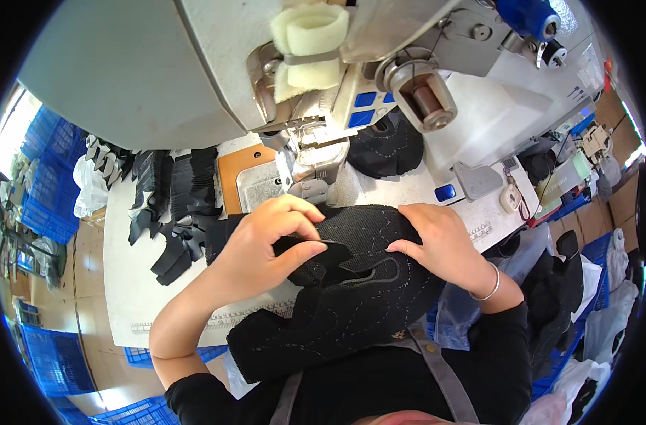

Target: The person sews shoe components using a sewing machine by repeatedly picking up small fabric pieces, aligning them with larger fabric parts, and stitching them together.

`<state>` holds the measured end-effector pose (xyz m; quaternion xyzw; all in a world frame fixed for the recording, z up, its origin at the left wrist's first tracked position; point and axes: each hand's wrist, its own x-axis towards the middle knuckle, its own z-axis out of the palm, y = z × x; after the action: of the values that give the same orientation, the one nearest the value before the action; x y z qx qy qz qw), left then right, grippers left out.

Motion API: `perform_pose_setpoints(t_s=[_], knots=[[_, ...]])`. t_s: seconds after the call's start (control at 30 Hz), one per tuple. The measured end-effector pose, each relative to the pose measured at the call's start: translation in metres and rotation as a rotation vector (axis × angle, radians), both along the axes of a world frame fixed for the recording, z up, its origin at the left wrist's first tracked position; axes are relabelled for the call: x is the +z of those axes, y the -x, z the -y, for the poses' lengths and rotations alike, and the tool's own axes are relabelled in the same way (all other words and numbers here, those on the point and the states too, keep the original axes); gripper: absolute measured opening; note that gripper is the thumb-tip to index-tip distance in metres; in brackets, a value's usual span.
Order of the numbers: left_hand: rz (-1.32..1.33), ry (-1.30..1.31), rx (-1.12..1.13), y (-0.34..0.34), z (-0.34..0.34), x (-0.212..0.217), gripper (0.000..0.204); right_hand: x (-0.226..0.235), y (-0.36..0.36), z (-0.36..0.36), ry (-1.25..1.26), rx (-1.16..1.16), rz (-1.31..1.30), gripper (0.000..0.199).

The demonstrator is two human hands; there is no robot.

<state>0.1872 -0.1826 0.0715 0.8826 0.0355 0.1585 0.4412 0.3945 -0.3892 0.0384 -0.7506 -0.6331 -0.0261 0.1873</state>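
A large black mesh fabric piece with dashed stitch outlines, which looks like a shoe upper, is raised at the near edge of the sewing table and hangs toward my apron. My left hand is closed, pinching a small black cut fabric piece between thumb and forefinger, over the upper's left part. At the upper's right edge, my right hand grips it with thumb on top; the other fingers lie partly behind the edge. Just beyond both hands is the sewing machine's presser foot area.
Stacks of small black cut pieces lie on the table's left. Another black stitched piece is behind the needle area. A brown thread spool hangs above. Blue crates stand at left, and a crate with black pieces and bags at right.
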Motion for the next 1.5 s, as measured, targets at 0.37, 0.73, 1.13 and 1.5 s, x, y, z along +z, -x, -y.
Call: perform_pose_setpoints(t_s=[0.37, 0.73, 1.13, 1.5], knots=[[0.232, -0.196, 0.166, -0.018, 0.017, 0.004, 0.024, 0.038, 0.006, -0.022, -0.303, 0.265, -0.448, 0.022], [0.265, -0.148, 0.191, -0.004, -0.03, 0.029, 0.02, 0.062, 0.012, -0.076, -0.285, 0.367, -0.615, 0.015], [-0.137, 0.066, 0.34, -0.023, -0.052, 0.052, 0.034, 0.051, 0.002, -0.095, -0.139, 0.177, -1.028, 0.03], [-0.103, 0.14, 0.127, -0.035, -0.099, 0.037, 0.037, 0.038, 0.011, -0.104, -0.347, 0.248, -1.119, 0.019]])
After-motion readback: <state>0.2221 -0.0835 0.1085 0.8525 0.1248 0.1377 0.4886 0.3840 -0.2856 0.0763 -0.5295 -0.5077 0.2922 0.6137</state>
